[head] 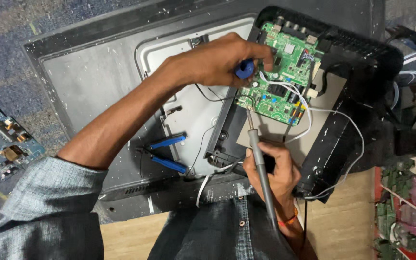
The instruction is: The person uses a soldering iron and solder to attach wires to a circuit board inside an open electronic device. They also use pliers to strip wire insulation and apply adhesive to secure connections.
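Observation:
My left hand [220, 60] reaches across a flat television's metal back panel [97, 77] and grips a blue-handled tool [244, 70] over a green circuit board [282, 77]. The board sits inside a black plastic cover [362, 53] with white wires [304, 103] running off it. My right hand [273, 166] holds a grey soldering iron [258, 154]. Its thin tip points up at the board's lower left edge.
Blue-handled pliers [167, 153] lie on the panel near the middle. Another blue circuit board [1, 139] lies at the left on the patterned floor. Green boards and clutter [400, 202] fill shelves at the right. A wooden surface [347, 226] shows below.

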